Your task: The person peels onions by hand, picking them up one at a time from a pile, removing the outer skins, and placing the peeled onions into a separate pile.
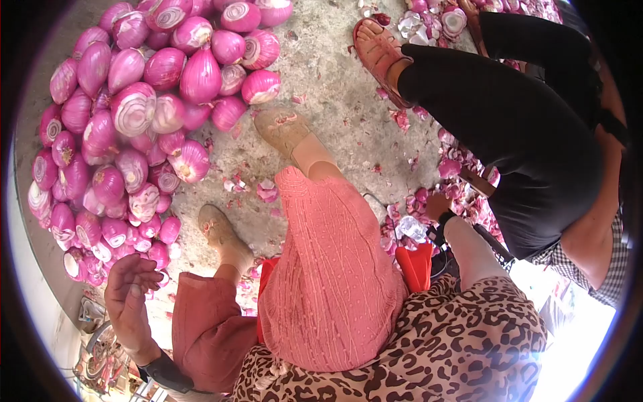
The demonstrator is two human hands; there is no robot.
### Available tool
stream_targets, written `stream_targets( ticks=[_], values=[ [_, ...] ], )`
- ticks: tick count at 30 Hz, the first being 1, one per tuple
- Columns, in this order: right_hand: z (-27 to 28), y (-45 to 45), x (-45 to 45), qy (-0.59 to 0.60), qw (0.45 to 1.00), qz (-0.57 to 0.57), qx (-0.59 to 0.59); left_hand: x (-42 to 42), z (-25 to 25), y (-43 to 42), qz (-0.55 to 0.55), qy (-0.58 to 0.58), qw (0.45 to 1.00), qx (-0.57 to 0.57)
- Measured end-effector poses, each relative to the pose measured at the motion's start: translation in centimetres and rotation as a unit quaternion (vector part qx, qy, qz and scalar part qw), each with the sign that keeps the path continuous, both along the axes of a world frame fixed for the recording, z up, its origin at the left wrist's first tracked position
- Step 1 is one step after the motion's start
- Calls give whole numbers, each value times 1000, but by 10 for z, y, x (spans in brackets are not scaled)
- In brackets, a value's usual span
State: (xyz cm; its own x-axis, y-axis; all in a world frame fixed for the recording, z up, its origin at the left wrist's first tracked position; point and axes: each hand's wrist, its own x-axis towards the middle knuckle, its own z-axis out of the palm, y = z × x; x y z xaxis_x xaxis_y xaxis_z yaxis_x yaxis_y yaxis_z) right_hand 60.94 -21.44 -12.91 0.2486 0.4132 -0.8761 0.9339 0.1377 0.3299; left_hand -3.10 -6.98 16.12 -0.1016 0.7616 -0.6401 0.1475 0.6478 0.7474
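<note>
My left hand (132, 295) hangs at the near edge of a big heap of purple-red onions (134, 110). Its fingers are loosely bent and apart, with nothing visible in them. Many onions in the heap are peeled to a shiny purple skin, and some show pale cut ends. On the other side, my right hand (439, 205) reaches down to a pile of onions and loose skins (462, 201). Its fingers are mostly hidden, so I cannot see what they touch. A clear crumpled plastic piece (411, 229) lies close to that hand.
A co-worker in black trousers (509, 107) sits at the right, one sandalled foot (379, 57) on the concrete floor (328, 74). More onions and skins (442, 23) lie beyond. My shoes (284, 130) stand between the piles. A red plastic object (415, 266) is beside my thigh.
</note>
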Motion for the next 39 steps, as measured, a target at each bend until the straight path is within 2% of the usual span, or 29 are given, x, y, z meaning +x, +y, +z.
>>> stream_targets(
  ticks=[1, 3, 5, 7, 10, 14, 15, 17, 18, 20, 21, 23, 25, 27, 29, 30, 32, 33, 35, 39],
  values=[
    [-8, 5, -2, 1, 1000, 0, 6, 1, 0, 1, 0, 1, 1000, 6],
    [-19, 29, -19, 100, 988, -68, 92, 4, 1, 4, -2, 0, 1000, -8],
    [-11, 69, -51, 204, 946, -81, 238, 7, 3, 6, 5, -1, 1000, -6],
    [1, 119, -88, 250, 914, -65, 313, 8, 4, 8, 4, -5, 1000, -3],
    [3, 167, -118, 233, 908, -34, 346, 8, 5, 11, -2, -12, 1000, 2],
    [-12, 177, -105, 232, 901, 1, 366, 11, 6, 11, 10, -4, 1000, 8],
    [-16, 171, -97, 236, 900, 2, 367, 11, 7, 12, 12, -1, 1000, 9],
    [-20, 159, -87, 164, 953, -16, 254, 12, 7, 13, 8, 5, 1000, 7],
    [-21, 155, -84, 167, 953, -15, 254, 14, 7, 14, 10, 8, 1000, 8],
    [-23, 150, -82, 249, 957, -96, 112, 17, 8, 17, 7, 11, 1000, 5],
    [-15, 156, -94, 253, 956, -96, 115, 19, 8, 19, 7, 14, 1000, 9],
    [0, 170, -127, 464, 837, -171, 234, 22, 8, 23, -15, 9, 1000, 1],
    [4, 192, -165, 529, 786, -185, 261, 27, 11, 27, -14, 2, 1000, 0],
    [16, 217, -205, 573, 759, -160, 263, 31, 13, 30, -42, 6, 999, -12],
    [10, 228, -239, 657, 685, -144, 280, 34, 14, 32, -48, 18, 998, -24],
    [9, 231, -256, 661, 679, -145, 284, 36, 13, 31, -51, 35, 997, -40],
    [10, 238, -281, 655, 713, -13, 252, 39, 11, 32, -59, 59, 995, -62],
    [12, 242, -283, 658, 708, -13, 255, 39, 9, 31, -85, 88, 991, -57],
    [15, 251, -282, 589, 787, 95, 157, 34, 4, 27, -101, 90, 989, -58],
    [1, 255, -281, 623, 752, 145, 158, 38, 5, 27, -111, 102, 987, -60]
  ],
)
